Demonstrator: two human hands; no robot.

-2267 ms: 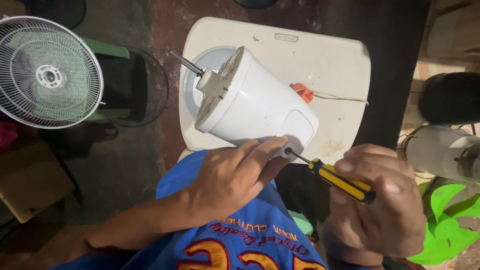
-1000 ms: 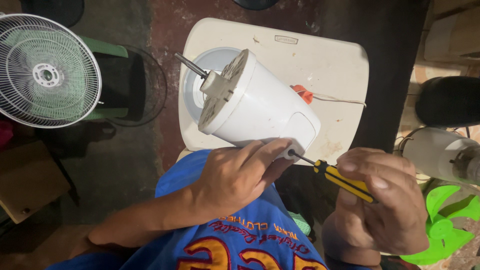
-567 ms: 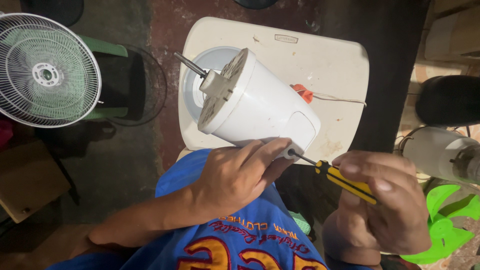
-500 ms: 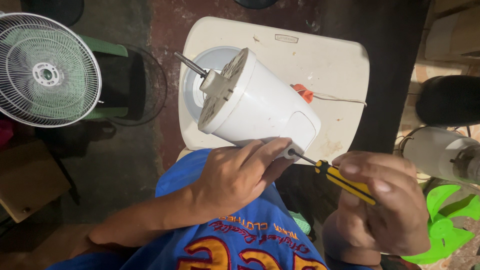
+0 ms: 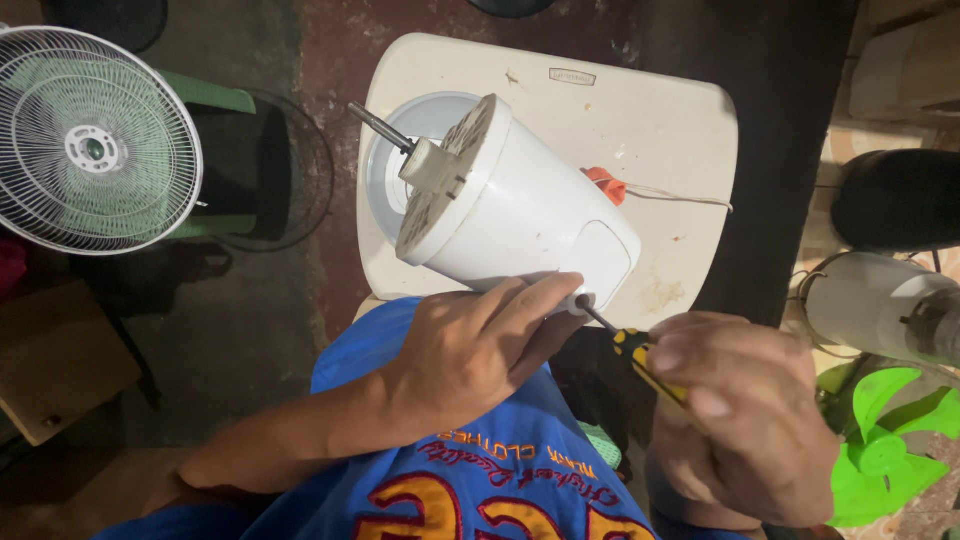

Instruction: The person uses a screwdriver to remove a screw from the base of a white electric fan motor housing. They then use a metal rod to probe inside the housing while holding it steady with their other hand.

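Note:
A white fan motor housing lies tilted on a cream plastic table, its metal shaft pointing up-left. My left hand grips the housing's near end from below, fingers stretched toward its rear. My right hand is closed around a yellow-and-black screwdriver. The screwdriver's tip touches the housing's rear corner next to my left fingertips.
A white fan grille leans at the left over a green frame. A green fan blade lies at the lower right, with another white motor housing above it. An orange piece with a wire sits on the table. A cardboard box is at left.
My right hand has slid up the screwdriver handle toward the housing, covering more of it. The left hand and housing have stayed in place.

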